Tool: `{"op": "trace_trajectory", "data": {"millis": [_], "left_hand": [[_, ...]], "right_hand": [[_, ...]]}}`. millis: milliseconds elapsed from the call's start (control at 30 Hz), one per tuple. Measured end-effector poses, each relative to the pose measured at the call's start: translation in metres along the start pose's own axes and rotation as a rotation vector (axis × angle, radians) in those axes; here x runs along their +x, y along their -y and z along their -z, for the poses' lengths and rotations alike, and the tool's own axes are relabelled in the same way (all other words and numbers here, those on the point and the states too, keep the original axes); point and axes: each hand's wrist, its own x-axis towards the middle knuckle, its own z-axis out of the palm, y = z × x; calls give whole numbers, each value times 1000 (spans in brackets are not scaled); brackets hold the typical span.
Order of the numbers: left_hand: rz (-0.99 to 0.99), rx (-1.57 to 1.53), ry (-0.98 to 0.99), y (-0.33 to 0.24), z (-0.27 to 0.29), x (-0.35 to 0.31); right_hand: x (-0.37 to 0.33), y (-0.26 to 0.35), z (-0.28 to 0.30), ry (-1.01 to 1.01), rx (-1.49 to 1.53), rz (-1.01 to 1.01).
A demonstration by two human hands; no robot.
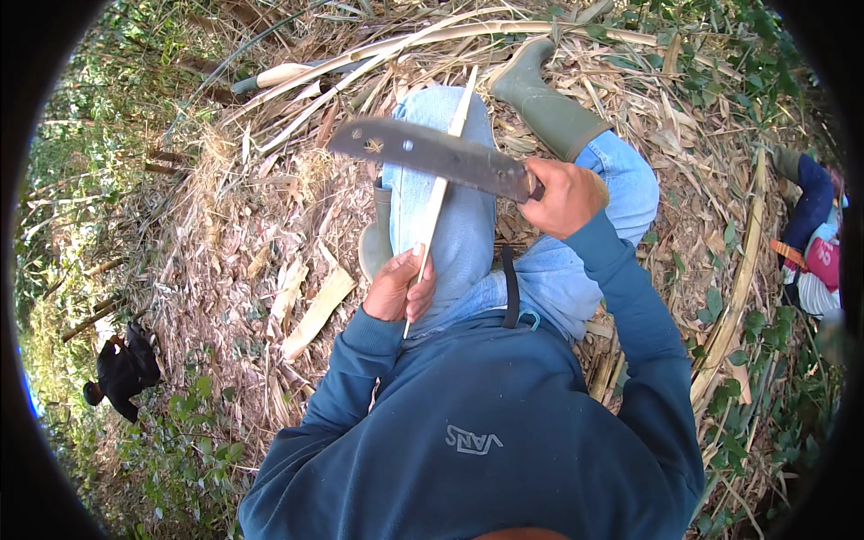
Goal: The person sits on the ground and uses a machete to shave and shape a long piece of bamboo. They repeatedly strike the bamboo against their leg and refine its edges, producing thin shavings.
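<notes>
My right hand is closed round the handle of a machete. The dark blade, with a few holes near its tip, points left and lies across a thin pale strip, perhaps split bamboo. Whether the blade touches the strip or hovers just above it I cannot tell. In my left hand the strip is gripped near its lower end, with a short piece sticking out below the fingers. From there it slants up and away over my jeans leg.
Dry leaves and shavings cover the ground. A broad pale slat lies to my left, and long split strips lie ahead. My green boot is at upper right. One person in black is far left; another sits at right.
</notes>
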Motion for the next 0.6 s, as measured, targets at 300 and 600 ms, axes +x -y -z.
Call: {"op": "trace_trajectory", "data": {"millis": [300, 600], "left_hand": [[13, 53, -39, 3, 1, -5], [27, 145, -225, 2, -18, -6]], "right_hand": [[18, -15, 14, 3, -6, -118], [35, -38, 6, -159, -61, -267]]}}
